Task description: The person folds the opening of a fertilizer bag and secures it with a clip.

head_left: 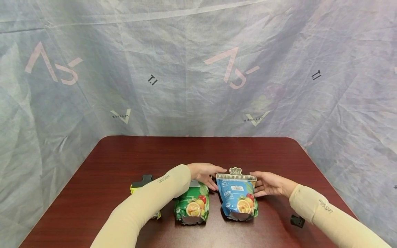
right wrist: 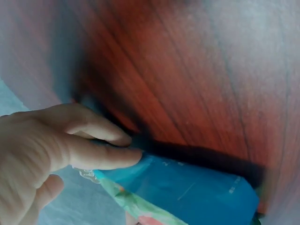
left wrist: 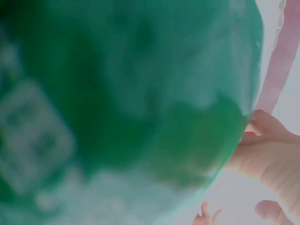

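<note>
A blue pouch (head_left: 234,198) with fruit pictures stands upright on the table, its top edge held in a wide decorated bag clip (head_left: 236,177). At the clip's left end is my left hand (head_left: 205,173), its fingers extended toward the pouch. My right hand (head_left: 274,184) is at the opposite side, its fingertips against the pouch's edge. In the right wrist view straight fingers (right wrist: 101,154) lie along the blue pouch (right wrist: 206,194). A green pouch (head_left: 193,205) stands under my left wrist and fills most of the left wrist view; my sleeve hides its top.
A yellow package (head_left: 134,189) with a black clip (head_left: 145,179) is at the left, mostly hidden behind the left sleeve. A small black object (head_left: 297,221) lies by the right forearm. The dark red table (head_left: 149,151) has grey cloth (head_left: 186,86) hanging behind it.
</note>
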Demonstrator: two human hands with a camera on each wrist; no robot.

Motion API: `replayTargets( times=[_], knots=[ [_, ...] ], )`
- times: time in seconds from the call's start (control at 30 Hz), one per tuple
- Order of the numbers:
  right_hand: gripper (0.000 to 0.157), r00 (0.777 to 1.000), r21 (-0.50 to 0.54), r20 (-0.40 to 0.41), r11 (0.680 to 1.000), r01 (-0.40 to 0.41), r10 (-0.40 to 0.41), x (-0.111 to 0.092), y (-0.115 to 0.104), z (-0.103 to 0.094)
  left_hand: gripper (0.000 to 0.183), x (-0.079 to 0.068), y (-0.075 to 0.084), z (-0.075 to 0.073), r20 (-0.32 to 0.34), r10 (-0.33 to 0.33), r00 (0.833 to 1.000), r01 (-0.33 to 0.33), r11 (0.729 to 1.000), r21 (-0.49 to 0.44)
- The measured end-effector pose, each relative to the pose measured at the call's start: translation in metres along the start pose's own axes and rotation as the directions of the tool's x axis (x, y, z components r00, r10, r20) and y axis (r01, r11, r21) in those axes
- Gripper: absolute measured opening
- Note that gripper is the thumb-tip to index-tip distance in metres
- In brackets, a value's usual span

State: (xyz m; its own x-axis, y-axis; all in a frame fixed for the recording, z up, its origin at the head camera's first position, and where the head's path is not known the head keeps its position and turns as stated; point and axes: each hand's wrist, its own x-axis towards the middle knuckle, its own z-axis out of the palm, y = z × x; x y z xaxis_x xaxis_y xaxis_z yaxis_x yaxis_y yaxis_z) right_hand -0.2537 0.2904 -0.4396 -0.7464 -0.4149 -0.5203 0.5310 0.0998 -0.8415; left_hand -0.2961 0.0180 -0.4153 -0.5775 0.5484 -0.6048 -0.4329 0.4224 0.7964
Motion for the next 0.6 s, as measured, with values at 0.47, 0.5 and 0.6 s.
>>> replayTargets(
  times=[0.47, 0.5, 0.6],
  knots=[
    [0.070, 0.999, -0.048, 0.006, 0.998, -0.038, 0.038, -0.011, -0.017, -0.005, 0.078, -0.003, 0.003, 0.001, -0.005, -0.021, 1.000, 0.021, 1.000, -0.010],
    [0.071, 0.999, -0.047, 0.007, 0.998, -0.038, 0.039, -0.011, -0.018, -0.005, 0.079, -0.004, 0.004, 0.002, -0.005, -0.023, 1.000, 0.023, 1.000, -0.014],
    [0.072, 0.999, -0.052, 0.003, 0.998, -0.045, 0.045, -0.013, -0.019, -0.004, 0.082, -0.006, 0.007, 0.004, -0.002, -0.036, 0.999, 0.036, 0.999, -0.036]
  ],
)
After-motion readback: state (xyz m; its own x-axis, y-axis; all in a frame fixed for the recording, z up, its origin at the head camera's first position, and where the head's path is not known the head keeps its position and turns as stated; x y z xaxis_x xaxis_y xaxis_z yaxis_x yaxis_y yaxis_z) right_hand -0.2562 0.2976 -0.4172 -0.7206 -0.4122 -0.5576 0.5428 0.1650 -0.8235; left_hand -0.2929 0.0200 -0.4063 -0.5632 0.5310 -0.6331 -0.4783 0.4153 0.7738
